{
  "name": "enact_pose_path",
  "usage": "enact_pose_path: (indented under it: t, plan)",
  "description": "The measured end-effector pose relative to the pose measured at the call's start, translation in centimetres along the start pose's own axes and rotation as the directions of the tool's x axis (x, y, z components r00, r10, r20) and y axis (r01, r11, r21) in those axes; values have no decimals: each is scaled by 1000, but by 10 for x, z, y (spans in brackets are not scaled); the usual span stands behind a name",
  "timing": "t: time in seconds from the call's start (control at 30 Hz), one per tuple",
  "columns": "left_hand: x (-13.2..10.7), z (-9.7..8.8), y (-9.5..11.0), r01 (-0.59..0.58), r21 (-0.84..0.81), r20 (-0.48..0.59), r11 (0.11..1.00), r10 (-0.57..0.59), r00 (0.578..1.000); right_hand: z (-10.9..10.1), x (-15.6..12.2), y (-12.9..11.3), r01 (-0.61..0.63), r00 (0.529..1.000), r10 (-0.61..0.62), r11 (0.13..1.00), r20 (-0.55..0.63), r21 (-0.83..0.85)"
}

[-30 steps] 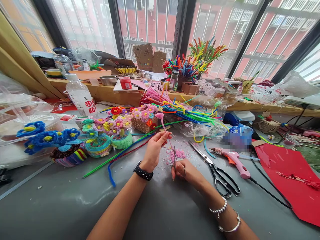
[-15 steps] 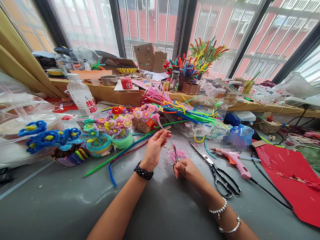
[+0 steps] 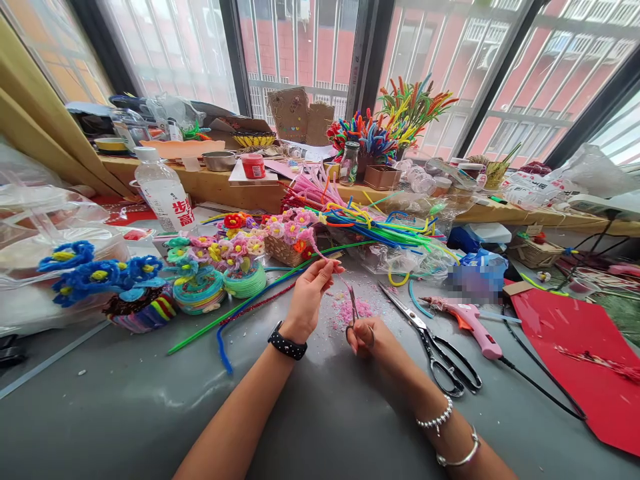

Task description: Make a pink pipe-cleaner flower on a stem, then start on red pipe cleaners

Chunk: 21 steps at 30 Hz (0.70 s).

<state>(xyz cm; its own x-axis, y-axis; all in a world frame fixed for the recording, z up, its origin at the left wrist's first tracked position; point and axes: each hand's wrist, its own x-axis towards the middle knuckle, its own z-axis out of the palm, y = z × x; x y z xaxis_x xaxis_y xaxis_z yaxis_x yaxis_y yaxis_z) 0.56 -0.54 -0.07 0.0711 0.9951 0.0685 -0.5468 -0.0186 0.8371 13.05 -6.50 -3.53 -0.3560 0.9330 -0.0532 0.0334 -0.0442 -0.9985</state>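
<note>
Gray table [image 3: 125, 400] was messy with craft stuff. Left hand [image 3: 307, 293] pinched the pink pipe cleaner [image 3: 320, 253], tipped lower than before. Right hand [image 3: 373, 340] squeezed small scissors [image 3: 354, 308], blades moved up to it. Trimming looked underway.

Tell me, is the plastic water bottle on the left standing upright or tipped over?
Upright: the bottle stands vertical with its white cap on top.
</note>
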Motion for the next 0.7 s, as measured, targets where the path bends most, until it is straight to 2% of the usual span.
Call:
enact_pose_path:
  t: [0.13,0.3,0.37,0.43,0.57,0.7]
  plan:
    - [-1,-1,-1,-29,37,-11,999,30,1000,1,1,0,-23,998,22,1000,-65,-10]
    - [-1,-1,-1,-60,107,-21,992,63,998,2,1,-3,-49,999,49,999,19,8]
    - [0,-1,-1,-59,120,-32,991,63,998,1,2,-4,-12,1000,14,996,24,-89]
    - [0,-1,-1,-54,120,-28,991,58,998,-1,2,-5,43,998,-51,962,-24,-269]
    - [0,-1,-1,-43,117,-13,992,44,999,-2,2,-4,21,973,-156,796,-171,-604]
    - [-1,0,-1,-29,120,-8,992,30,1000,-1,2,0,8,954,-222,693,-204,-720]
